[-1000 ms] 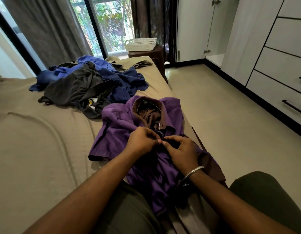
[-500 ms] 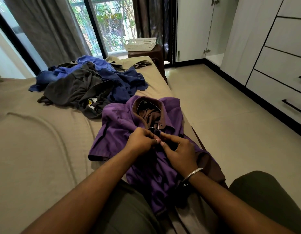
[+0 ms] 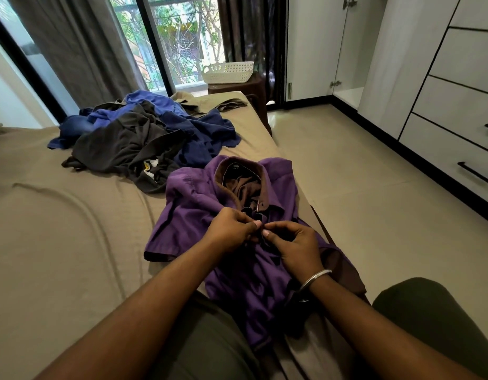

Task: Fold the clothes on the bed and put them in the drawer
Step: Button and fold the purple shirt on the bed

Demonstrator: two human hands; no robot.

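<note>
Both hands (image 3: 260, 237) on crumpled purple shirt (image 3: 199, 212), brown-collared.

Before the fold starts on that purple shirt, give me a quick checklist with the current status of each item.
1. Purple collared shirt lies on the tan bed sheet, front up: ok.
2. Left hand and right hand each have a pinching grip at the placket: ok.
3. Button fastened: cannot tell, fingers cover it.
4. Sleeves spread flat: not ok, the fabric is rumpled.
5. Pile of blue and dark clothes lies apart from the shirt's body: ok.
6. White drawer with black handle open: not ok, it is closed.
</note>
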